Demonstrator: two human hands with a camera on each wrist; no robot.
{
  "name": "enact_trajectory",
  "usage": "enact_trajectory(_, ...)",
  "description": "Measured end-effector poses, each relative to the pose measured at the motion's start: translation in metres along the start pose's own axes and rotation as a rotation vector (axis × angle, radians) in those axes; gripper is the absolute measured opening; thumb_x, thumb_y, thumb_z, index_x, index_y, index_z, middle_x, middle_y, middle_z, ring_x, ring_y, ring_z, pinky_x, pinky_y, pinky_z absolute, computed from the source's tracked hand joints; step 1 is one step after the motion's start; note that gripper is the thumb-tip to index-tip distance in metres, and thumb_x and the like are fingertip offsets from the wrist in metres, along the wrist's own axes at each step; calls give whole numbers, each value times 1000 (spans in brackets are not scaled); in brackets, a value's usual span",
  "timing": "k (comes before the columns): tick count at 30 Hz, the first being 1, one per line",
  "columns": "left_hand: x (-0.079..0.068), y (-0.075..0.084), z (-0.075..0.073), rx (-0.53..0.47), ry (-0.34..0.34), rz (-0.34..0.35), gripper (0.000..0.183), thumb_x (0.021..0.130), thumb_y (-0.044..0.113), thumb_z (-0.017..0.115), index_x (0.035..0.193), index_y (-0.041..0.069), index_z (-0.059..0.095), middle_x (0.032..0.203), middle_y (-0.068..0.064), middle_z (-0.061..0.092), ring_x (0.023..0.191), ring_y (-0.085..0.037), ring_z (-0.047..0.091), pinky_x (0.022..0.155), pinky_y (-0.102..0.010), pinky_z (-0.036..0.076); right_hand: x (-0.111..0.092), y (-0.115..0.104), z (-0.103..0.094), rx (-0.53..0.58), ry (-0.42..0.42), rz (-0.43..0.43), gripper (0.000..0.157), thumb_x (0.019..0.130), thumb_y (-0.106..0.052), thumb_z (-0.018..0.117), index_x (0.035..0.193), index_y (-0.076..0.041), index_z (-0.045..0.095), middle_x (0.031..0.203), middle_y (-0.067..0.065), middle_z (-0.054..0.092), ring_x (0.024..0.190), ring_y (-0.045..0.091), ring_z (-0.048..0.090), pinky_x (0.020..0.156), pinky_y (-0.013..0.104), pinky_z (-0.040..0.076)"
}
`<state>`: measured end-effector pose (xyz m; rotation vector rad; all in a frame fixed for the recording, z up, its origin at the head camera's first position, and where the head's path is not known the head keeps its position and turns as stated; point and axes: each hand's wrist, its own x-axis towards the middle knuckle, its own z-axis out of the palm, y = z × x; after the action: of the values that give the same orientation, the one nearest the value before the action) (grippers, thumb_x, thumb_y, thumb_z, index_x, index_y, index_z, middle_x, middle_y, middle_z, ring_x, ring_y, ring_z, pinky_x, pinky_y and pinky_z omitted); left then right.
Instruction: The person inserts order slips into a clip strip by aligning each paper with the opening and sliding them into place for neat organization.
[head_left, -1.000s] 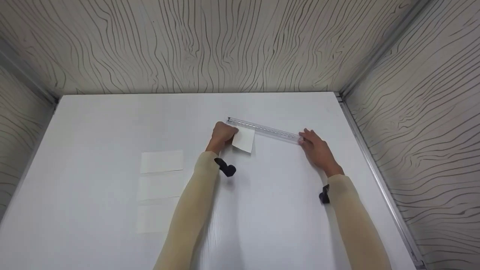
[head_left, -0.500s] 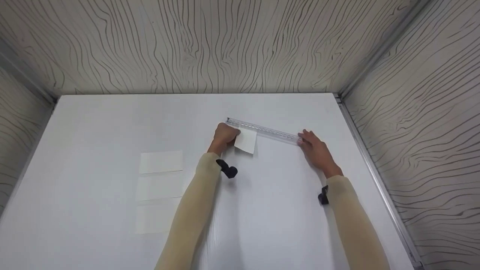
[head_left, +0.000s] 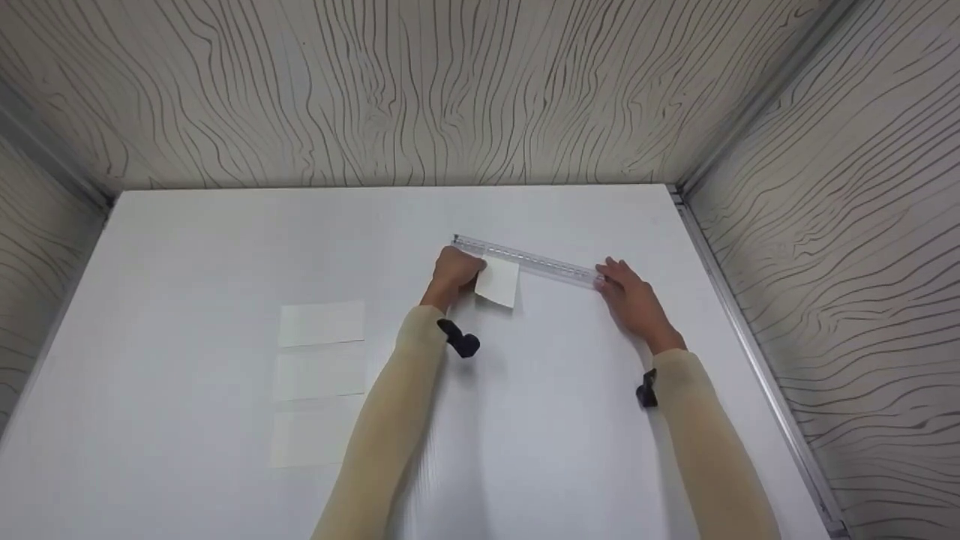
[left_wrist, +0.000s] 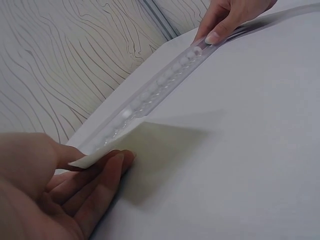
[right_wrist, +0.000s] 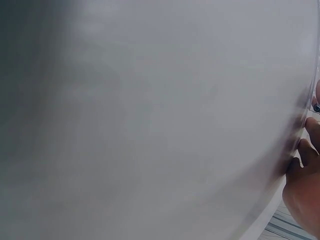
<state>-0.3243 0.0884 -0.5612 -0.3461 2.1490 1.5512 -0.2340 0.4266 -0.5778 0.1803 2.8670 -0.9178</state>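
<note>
Between its thumb and fingers, my left hand (head_left: 454,271) pinches the left edge of a small pale sheet of paper (head_left: 499,283). The paper's upper edge lies along a clear plastic ruler (head_left: 551,266) slanting across the white tabletop, and its lower edge curls up. In the left wrist view, the thumb is above the paper (left_wrist: 165,157) and the fingers are beneath it. My right hand (head_left: 636,304) holds the ruler's right end, thumb on the near edge, fingers on the far one. Only part of that hand (right_wrist: 305,192) shows at the right wrist view's edge.
Three pale paper sheets lie in a column left of my left forearm: a top one (head_left: 322,324), a middle one (head_left: 319,376) and a bottom one (head_left: 307,436). Wood-patterned panels (head_left: 390,90) enclose the white table (head_left: 187,255) at the back and sides.
My left hand has shifted slightly to the right along the ruler, carrying the paper with it. The right hand and the ruler stay almost in place.
</note>
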Motion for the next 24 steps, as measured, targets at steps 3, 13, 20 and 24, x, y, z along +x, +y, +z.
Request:
enact_trajectory(3, -1, 0, 3, -7, 1, 0, 50, 94, 12, 63, 141, -5, 58, 111, -10, 69, 86, -16, 63, 71, -24, 50, 0, -1, 0, -4, -1, 5, 57, 109, -54, 45, 160, -28, 44, 176, -1, 26, 166, 30, 12, 132, 60, 11)
enact_trajectory(13, -5, 3, 10, -33, -7, 7, 49, 93, 9, 62, 140, -2, 60, 94, -5, 66, 73, -12, 62, 61, -22, 49, 0, -2, 1, -18, 7, -15, 56, 110, -52, 44, 160, -28, 43, 176, -1, 26, 166, 31, 12, 132, 60, 12)
enact_trajectory(20, -2, 2, 15, -5, -6, 2, 48, 92, 11, 63, 139, -3, 61, 93, -6, 67, 72, -12, 62, 60, -23, 48, -1, -1, 0, -8, 3, -6, 55, 110, -52, 44, 160, -30, 43, 176, -2, 25, 166, 29, 12, 132, 61, 11)
enact_trajectory(24, -1, 1, 17, -16, -20, 6, 45, 94, 10, 62, 136, -5, 62, 97, -6, 64, 77, -14, 61, 65, -24, 48, -1, -2, 1, -9, -3, -9, 56, 110, -51, 44, 161, -26, 43, 176, -1, 25, 166, 30, 11, 132, 59, 11)
